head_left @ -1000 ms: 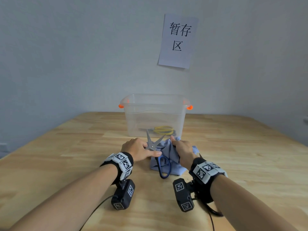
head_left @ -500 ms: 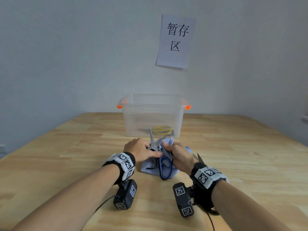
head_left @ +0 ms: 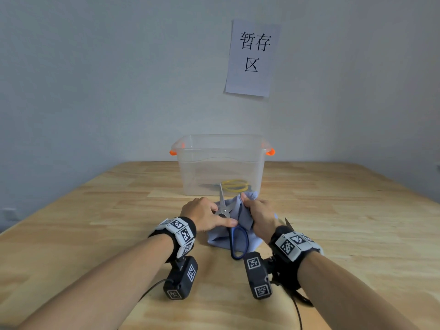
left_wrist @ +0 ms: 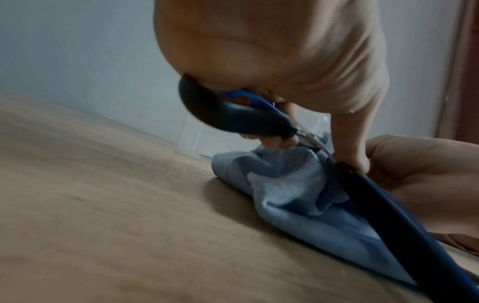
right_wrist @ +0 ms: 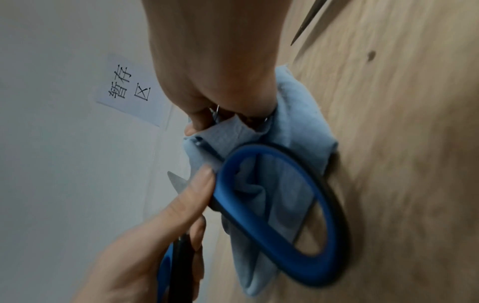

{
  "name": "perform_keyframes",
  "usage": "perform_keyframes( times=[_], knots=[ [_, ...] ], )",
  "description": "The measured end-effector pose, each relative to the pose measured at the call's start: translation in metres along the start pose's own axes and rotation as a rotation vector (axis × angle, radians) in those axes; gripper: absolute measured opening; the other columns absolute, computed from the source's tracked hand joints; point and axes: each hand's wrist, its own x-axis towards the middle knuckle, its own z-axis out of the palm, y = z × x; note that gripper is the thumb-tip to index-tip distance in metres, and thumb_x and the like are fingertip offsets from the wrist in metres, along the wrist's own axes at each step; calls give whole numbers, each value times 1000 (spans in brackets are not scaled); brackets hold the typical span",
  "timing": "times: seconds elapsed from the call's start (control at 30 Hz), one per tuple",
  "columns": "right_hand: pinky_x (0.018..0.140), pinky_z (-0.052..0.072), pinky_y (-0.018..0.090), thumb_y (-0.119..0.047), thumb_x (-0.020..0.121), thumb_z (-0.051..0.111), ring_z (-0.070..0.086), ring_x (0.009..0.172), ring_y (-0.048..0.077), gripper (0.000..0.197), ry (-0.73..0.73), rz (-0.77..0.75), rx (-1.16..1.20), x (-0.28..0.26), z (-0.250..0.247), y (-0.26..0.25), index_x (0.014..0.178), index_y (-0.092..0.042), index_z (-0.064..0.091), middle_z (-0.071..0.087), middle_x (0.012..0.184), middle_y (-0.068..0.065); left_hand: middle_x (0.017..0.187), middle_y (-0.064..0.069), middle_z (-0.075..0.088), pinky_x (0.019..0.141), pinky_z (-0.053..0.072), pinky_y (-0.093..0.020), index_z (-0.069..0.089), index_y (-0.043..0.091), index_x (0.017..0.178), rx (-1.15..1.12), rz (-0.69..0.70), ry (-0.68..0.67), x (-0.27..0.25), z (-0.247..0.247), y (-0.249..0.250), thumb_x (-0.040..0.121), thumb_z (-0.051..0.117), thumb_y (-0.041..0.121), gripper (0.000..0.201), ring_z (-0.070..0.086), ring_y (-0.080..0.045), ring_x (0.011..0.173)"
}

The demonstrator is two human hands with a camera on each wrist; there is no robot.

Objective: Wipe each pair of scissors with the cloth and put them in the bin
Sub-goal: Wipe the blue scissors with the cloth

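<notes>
Blue-handled scissors (head_left: 238, 241) stand open over a light-blue cloth (head_left: 220, 236) on the wooden table in front of the clear bin (head_left: 221, 167). My left hand (head_left: 204, 216) grips one handle (left_wrist: 233, 114), its thumb lying along the other handle. One bare blade (head_left: 222, 196) points up toward the bin. My right hand (head_left: 258, 216) holds the cloth (right_wrist: 298, 114) bunched around the other blade. In the right wrist view the big blue handle loop (right_wrist: 279, 213) lies over the cloth. Yellow-handled scissors (head_left: 234, 185) lie inside the bin.
A dark pointed blade tip (head_left: 288, 222) of another pair shows on the table just right of my right wrist, also seen as a blade tip (right_wrist: 307, 20) in the right wrist view. A paper sign (head_left: 252, 58) hangs on the wall behind the bin.
My right hand has drawn the cloth in and up around the right blade, closer to my left hand. The left hand keeps its hold on the scissors.
</notes>
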Motion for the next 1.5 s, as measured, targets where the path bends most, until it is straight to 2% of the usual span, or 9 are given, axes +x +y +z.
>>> perform_keyframes(
  times=[0.23, 0.27, 0.3, 0.4, 0.5, 0.67, 0.9, 1.27, 1.5],
  knots=[
    [56, 57, 31, -19, 97, 64, 69, 75, 29, 29, 97, 28, 88, 3, -8, -4, 101, 10, 67, 70, 89, 24, 59, -19, 38, 53, 28, -38, 54, 10, 54, -82, -19, 39, -1, -4, -2, 60, 82, 70, 66, 40, -38, 61],
    [64, 59, 35, -21, 97, 64, 69, 77, 30, 30, 88, 32, 68, 4, -9, -3, 101, 8, 67, 70, 92, 25, 85, 18, 27, 68, 49, -45, 56, 10, 54, -118, -16, 54, 0, -4, -4, 62, 82, 67, 63, 26, -4, 88],
    [67, 58, 37, -24, 97, 63, 69, 75, 30, 31, 64, 37, 21, 5, -10, -1, 98, 7, 68, 71, 88, 24, 62, 11, 19, 72, 16, -28, 49, 15, 48, -151, -11, 68, 1, -4, -5, 62, 83, 65, 62, 20, -13, 65],
    [40, 39, 23, -27, 99, 60, 52, 39, 14, 35, 17, 49, -100, -1, -10, 0, 74, -4, 61, 56, 47, 4, 48, 6, 27, 60, 20, -32, 30, 20, 44, -189, -7, 95, 2, -3, -4, 63, 86, 57, 71, 27, -19, 55],
    [34, 32, 19, -25, 100, 59, 46, 32, 11, 36, 17, 30, -104, -3, -11, -1, 70, -5, 58, 48, 39, 0, 36, 11, 32, 51, 24, -25, 53, 17, 38, -278, -16, 106, 0, -5, -4, 68, 89, 44, 53, 31, -9, 44],
    [50, 51, 27, -25, 97, 64, 65, 60, 19, 27, -20, 24, -95, -4, -7, -5, 89, 0, 68, 67, 71, 11, 39, 16, 43, 43, 29, -9, 72, 7, 72, -358, 3, 131, -2, -5, -4, 72, 89, 32, 30, 39, -1, 47],
    [67, 50, 37, -30, 90, 71, 61, 82, 30, 34, -132, -29, -200, -10, -3, -4, 93, 4, 67, 63, 87, 21, 52, 12, 51, 52, 33, -18, 70, 24, 59, -356, 18, 87, -1, -4, -5, 67, 90, 41, 28, 44, -8, 55],
    [52, 52, 20, -18, 91, 71, 69, 59, 9, 20, -212, -59, -356, -15, 4, -3, 85, 1, 67, 70, 68, 5, 63, 4, 50, 60, 35, -26, 64, 14, 65, -263, 56, 11, 0, 0, -3, 56, 92, 51, 47, 47, -14, 65],
    [67, 61, 36, -19, 91, 71, 71, 73, 25, 23, -137, -75, -413, -15, 11, -2, 87, 3, 67, 71, 80, 16, 47, 19, 51, 50, 33, -11, 54, 29, 56, -247, 100, -64, -4, -4, 2, 63, 93, 37, 40, 47, 3, 50]
  ],
)
